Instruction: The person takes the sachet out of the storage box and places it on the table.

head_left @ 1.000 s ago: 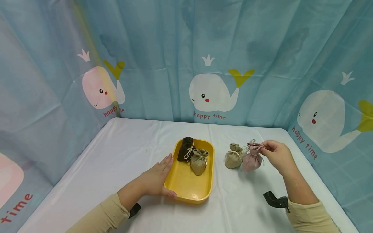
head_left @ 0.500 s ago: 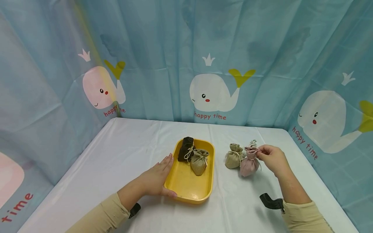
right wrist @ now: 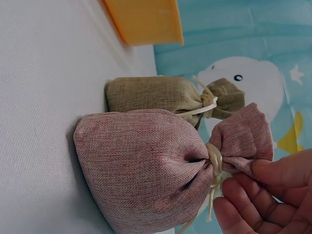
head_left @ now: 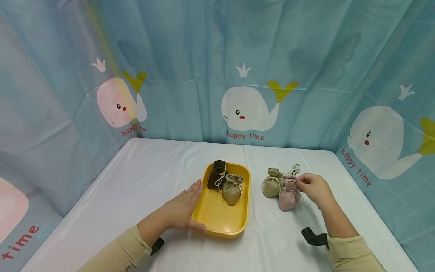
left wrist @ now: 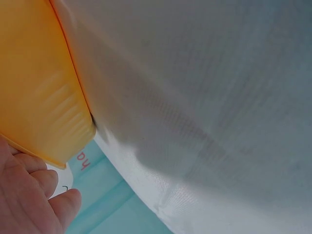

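My right hand pinches the gathered top of a pink drawstring pouch between thumb and fingers. In the right wrist view the pouch's base is close over the white cloth, and its cord hangs below the neck. A khaki drawstring pouch stands just left of it. Behind it shows the top of a whitish pouch, mostly hidden. My left hand lies along the left side of a yellow tray, fingers straight at the rim, thumb at the near corner. In the tray lie a black pouch and another khaki pouch.
A white cloth covers the table. Blue curtains printed with whales surround it at the back and sides. A black wrist mount sticks out from the right sleeve, low over the cloth.
My right hand has moved the pink pouch slightly left and toward me, and more of the whitish pouch behind it shows. The left hand and the tray have stayed in place.
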### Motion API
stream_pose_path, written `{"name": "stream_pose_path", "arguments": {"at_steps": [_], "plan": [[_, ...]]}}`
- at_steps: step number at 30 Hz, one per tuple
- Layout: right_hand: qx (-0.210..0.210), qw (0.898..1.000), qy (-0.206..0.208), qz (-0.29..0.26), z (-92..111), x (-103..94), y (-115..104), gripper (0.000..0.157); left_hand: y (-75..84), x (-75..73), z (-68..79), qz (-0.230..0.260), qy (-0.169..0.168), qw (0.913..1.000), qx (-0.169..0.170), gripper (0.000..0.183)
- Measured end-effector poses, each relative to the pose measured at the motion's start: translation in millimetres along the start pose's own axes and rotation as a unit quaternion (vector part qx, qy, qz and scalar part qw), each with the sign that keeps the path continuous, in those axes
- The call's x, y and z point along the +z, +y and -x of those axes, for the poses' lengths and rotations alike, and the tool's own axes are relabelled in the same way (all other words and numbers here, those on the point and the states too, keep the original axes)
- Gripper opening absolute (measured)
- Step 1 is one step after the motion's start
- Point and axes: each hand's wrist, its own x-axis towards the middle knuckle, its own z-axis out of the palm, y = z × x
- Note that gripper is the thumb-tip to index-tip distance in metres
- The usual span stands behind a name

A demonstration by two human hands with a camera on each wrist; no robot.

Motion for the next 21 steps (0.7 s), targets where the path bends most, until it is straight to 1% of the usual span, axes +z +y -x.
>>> {"name": "stream_pose_path", "arguments": {"at_steps": [5, 9, 14, 17, 21], "plan": [[0.002, 1.0, -0.007, 0.004, 0, -0.8, -1, 0.016, 0.3, -0.3, 0.1, 0.001, 0.001, 1.0, 0.0, 0.129], [-0.002, 1.0, -0.022, 0.008, 1, -4.8, -1, 0.019, 0.6, -1.1, 0.1, 0.001, 0.001, 1.0, 0.002, 0.129], [-0.007, 0.999, -0.029, 0.021, 5, -12.4, -7, 0.027, 0.5, -1.2, -0.1, -0.001, 0.0, 1.0, 0.001, 0.129], [-0.01, 0.999, -0.029, 0.014, 6, -16.4, -10, 0.031, 0.2, -0.7, -0.3, -0.001, -0.001, 1.0, 0.0, 0.129], [-0.014, 0.999, -0.029, 0.002, 6, -19.5, -13, 0.032, -0.5, 0.5, -0.5, -0.001, -0.001, 1.0, 0.0, 0.129]]}}
